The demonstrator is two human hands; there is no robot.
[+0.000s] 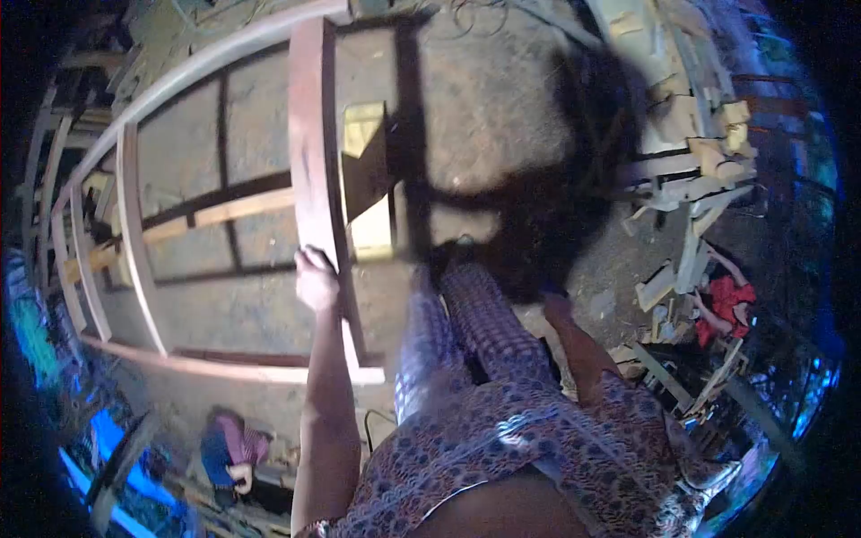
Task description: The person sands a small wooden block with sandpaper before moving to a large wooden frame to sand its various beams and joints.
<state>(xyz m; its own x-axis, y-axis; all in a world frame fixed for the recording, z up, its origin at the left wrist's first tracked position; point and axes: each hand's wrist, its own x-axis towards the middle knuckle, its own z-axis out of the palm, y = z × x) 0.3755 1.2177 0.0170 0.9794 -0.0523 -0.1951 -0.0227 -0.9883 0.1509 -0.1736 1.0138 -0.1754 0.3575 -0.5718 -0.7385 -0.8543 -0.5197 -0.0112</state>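
Note:
My left hand [317, 280] is closed round the near end board [311, 143] of a large wooden frame, a little below the board's middle. The frame has long side rails [202, 366] and several crosspieces [134, 224], and it stretches away to the left. My right hand [556, 303] hangs low beside my right leg, in dim light, and its fingers are too dark and blurred to make out. A yellowish wood piece [372, 235] lies on the ground just right of the end board.
Wood offcuts [708, 161] are piled along the right side. A person in red [725, 305] is low down at the right, and another person [235, 448] is at the lower left. Dark shadows fall across the dirt floor [484, 108].

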